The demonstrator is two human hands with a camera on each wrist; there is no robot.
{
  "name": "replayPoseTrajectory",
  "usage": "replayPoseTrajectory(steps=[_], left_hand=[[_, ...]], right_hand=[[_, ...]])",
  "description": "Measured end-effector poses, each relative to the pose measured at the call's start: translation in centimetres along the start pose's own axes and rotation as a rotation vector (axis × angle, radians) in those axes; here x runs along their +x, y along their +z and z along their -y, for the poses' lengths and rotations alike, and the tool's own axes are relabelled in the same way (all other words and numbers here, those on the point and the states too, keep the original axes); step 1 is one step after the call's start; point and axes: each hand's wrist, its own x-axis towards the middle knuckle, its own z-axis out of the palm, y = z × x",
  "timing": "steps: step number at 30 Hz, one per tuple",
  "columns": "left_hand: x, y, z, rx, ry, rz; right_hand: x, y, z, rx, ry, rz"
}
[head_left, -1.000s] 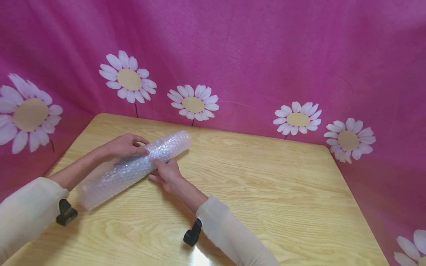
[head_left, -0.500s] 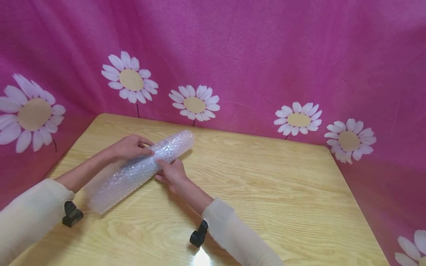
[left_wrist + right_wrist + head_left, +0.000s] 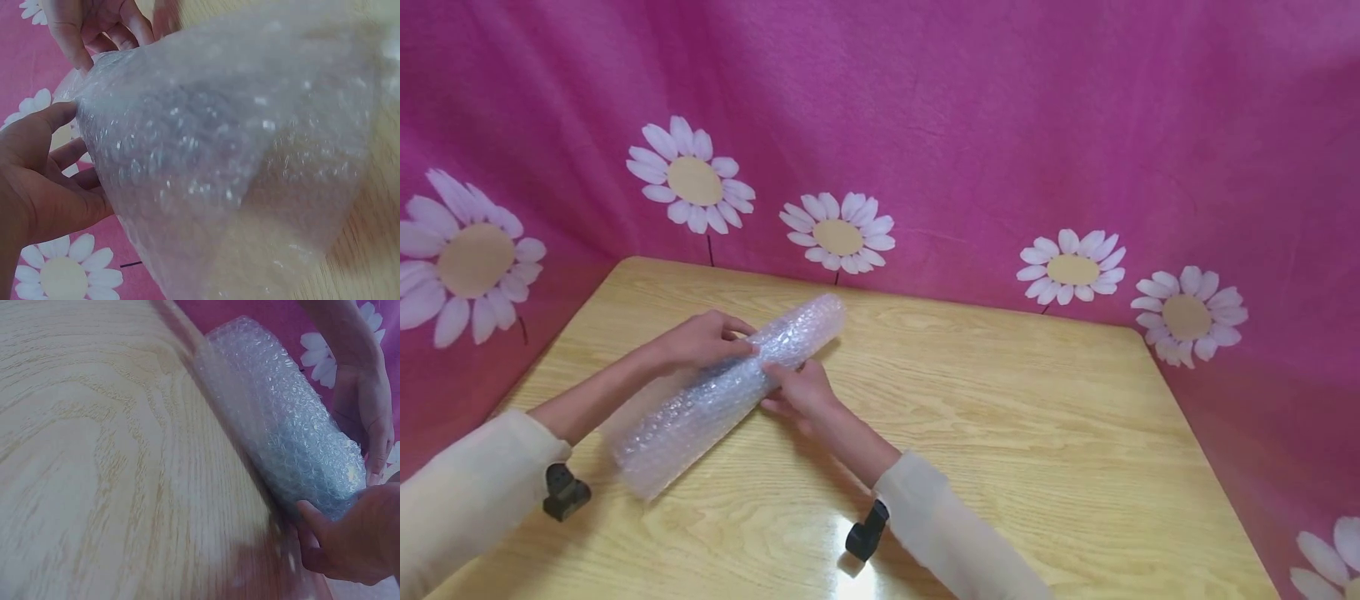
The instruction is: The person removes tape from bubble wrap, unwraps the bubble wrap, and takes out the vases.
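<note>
A long roll of clear bubble wrap (image 3: 696,417) lies slantwise over the left half of the table, its far end pointing back and right. Something bluish-grey shows dimly through its middle layers; its kind is hidden by the wrap. My left hand (image 3: 703,340) grips the roll from its far side near the middle, thumb on the plastic. From the near side my right hand (image 3: 805,390) holds it, thumb on top and fingers low against the table side. In the left wrist view, the near end of the bubble wrap (image 3: 300,206) flares out loose and see-through.
The light wooden table (image 3: 1000,433) extends to the right of the roll. A pink cloth (image 3: 955,125) printed with white daisies hangs behind and along both sides. Each wrist carries a small black camera mount, one under the left cuff (image 3: 520,442).
Both hands have shifted right together with the bubble wrap roll, its near end coming slightly closer to me. The grip on it looks the same.
</note>
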Motion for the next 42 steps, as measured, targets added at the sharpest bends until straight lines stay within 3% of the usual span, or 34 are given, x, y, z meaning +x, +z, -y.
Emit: replayPoseTrajectory(steps=[6, 16, 27, 34, 42], left_hand=[[-0.1, 0.1, -0.7, -0.010, 0.008, 0.017], [0.1, 0.7, -1.9, -0.010, 0.030, -0.014], [0.4, 1.7, -3.1, -0.067, 0.041, -0.004], [0.6, 2.4, -3.9, -0.140, 0.014, 0.040], [1.5, 3.4, -4.8, -0.157, -0.021, 0.061]], right_hand=[[-0.3, -0.6, 0.6, -0.015, -0.004, 0.002], [-0.6, -2.1, 1.7, -0.092, -0.049, 0.057], [-1.1, -4.2, 3.0, -0.116, -0.028, 0.078], [-1.5, -5.7, 3.7, -0.150, -0.009, 0.084], [-1.9, -7.6, 4.5, -0.166, 0.015, 0.085]])
